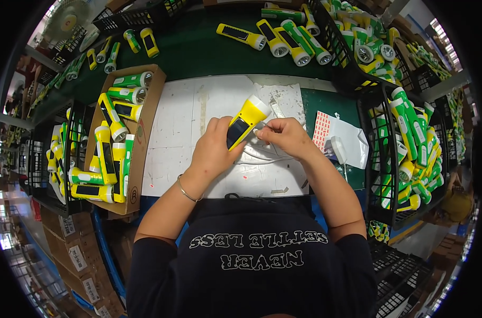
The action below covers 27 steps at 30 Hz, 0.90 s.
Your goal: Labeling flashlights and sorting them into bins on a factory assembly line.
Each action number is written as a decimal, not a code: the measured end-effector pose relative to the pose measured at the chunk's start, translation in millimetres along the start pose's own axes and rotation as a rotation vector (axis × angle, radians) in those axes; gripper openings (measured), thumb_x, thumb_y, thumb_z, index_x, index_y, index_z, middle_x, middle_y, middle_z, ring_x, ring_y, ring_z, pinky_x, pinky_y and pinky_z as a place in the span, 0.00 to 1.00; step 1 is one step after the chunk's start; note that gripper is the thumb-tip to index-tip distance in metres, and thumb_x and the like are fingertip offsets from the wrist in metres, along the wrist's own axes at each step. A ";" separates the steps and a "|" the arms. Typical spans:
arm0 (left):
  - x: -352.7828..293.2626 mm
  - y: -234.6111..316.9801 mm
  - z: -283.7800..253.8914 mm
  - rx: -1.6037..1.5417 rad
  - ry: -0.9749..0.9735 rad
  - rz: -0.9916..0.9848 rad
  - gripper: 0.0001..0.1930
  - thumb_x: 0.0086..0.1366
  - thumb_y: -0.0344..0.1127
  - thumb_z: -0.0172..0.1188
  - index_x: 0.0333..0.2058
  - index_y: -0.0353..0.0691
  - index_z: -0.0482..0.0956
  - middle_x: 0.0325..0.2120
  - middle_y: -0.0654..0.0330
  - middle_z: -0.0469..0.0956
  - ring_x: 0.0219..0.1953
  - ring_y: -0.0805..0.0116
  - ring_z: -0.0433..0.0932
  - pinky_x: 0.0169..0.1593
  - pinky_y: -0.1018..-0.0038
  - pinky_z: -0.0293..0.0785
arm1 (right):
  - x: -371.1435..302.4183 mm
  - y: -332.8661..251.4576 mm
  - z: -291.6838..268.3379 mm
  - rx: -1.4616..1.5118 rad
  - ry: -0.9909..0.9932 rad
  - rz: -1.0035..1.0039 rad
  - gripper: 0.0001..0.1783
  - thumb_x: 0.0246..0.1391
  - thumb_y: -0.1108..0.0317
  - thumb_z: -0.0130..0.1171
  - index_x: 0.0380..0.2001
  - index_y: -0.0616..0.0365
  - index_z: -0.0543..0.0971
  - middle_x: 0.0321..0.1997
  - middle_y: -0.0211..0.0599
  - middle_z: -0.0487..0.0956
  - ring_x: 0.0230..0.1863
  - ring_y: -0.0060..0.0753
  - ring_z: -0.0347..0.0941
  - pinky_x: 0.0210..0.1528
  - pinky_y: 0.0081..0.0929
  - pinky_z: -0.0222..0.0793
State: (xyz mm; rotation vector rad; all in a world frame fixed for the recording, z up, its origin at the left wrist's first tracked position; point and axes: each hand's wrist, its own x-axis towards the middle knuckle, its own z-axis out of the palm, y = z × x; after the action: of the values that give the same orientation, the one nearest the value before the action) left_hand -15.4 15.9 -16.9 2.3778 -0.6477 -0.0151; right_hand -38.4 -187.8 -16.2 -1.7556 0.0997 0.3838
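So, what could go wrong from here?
1. The yellow flashlight seems raised off the white worktop in the left hand; a loosened grip might drop it.
2. The right hand pinches a small grey piece, too small to identify, by the flashlight's head; a slip could mark the casing.
3. Other flashlights lie jumbled in the black crate at right, so they may scuff each other.

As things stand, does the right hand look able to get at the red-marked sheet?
Probably yes: the red-marked sheet lies just right of the right hand, with nothing visible between, though its fingers are busy beside the yellow flashlight.
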 end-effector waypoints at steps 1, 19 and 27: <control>-1.3 -0.7 1.6 -0.037 -0.007 -0.004 0.27 0.48 0.35 0.66 0.46 0.36 0.66 0.37 0.50 0.69 0.38 0.52 0.72 0.41 0.65 0.71 | -0.2 0.3 0.9 0.000 0.002 0.001 0.13 0.49 0.60 0.63 0.23 0.60 0.79 0.20 0.23 0.74 0.21 0.11 0.62 0.23 0.13 0.54; -1.8 -3.1 13.5 -0.114 0.012 -0.018 0.26 0.50 0.37 0.64 0.46 0.37 0.64 0.38 0.48 0.69 0.36 0.48 0.73 0.38 0.62 0.72 | 6.4 16.5 10.2 0.120 0.109 -0.052 0.13 0.49 0.61 0.62 0.24 0.61 0.79 0.21 0.25 0.74 0.23 0.13 0.64 0.25 0.15 0.58; 9.0 -11.1 10.5 -0.109 0.051 -0.021 0.25 0.50 0.37 0.64 0.45 0.37 0.65 0.38 0.48 0.69 0.37 0.48 0.73 0.39 0.62 0.72 | -3.4 13.0 12.8 -0.046 0.197 -0.160 0.16 0.49 0.60 0.61 0.20 0.64 0.75 0.15 0.24 0.68 0.19 0.14 0.58 0.21 0.19 0.56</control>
State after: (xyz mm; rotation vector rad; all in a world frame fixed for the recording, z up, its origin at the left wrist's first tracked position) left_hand -4.4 12.8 -30.4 2.2722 -0.5836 0.0013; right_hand -47.7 -178.8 -29.5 -1.8297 0.0910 0.0966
